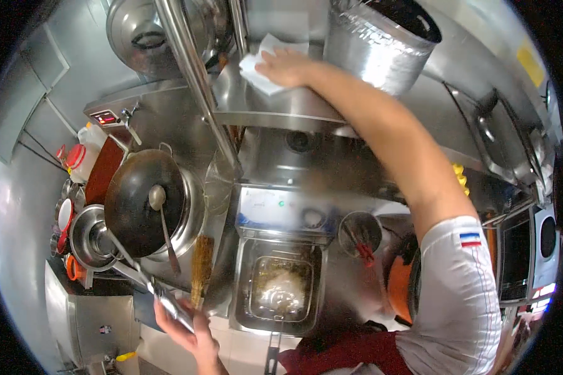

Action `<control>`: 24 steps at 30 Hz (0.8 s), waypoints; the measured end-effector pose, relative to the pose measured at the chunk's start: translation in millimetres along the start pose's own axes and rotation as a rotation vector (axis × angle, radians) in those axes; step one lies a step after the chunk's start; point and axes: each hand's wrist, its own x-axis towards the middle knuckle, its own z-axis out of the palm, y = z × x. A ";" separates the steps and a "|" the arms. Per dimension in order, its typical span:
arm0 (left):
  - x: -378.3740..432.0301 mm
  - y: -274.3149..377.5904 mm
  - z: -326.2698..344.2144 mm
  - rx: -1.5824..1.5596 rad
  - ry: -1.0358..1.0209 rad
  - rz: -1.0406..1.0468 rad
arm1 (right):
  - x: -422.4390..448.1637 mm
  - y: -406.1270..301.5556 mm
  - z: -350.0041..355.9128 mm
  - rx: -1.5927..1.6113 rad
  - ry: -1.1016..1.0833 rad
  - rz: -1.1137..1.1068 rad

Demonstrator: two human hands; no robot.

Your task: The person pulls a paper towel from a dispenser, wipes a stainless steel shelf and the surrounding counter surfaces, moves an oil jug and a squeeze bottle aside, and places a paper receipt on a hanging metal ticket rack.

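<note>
My left hand (187, 326) is closed around metal tongs (171, 304) at lower left. Their arms are spread, and the ends overlap a steel bowl (87, 243) in the view; contact is unclear. At the top, my right hand (286, 68) lies palm down over a white paper or cloth sheet (262, 77) on a steel shelf (286, 105). Its fingers are somewhat spread, and the palm side is hidden. Below that arm, a countertop fryer (241, 281) holds bubbling oil with a pale mass in it.
A dark wok (131, 211) carries a long-handled ladle (157, 199). Beside it lies a bamboo brush (201, 262). A large steel pot (380, 51) stands close to my right forearm. Right of the fryer, a round container (352, 225) holds a red-handled utensil (366, 255). A steel post (192, 70) rises left.
</note>
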 end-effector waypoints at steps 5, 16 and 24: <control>-18.0 6.7 -57.1 0.189 0.055 0.093 | 74.6 12.6 11.9 -0.139 -0.010 -0.264; 14.5 -12.5 -19.2 -0.033 -0.056 -0.021 | -40.1 -51.4 -13.9 0.052 -0.044 -0.539; 13.4 -16.5 19.9 -0.107 -0.122 0.103 | -96.4 -25.6 -11.8 0.096 0.026 -0.540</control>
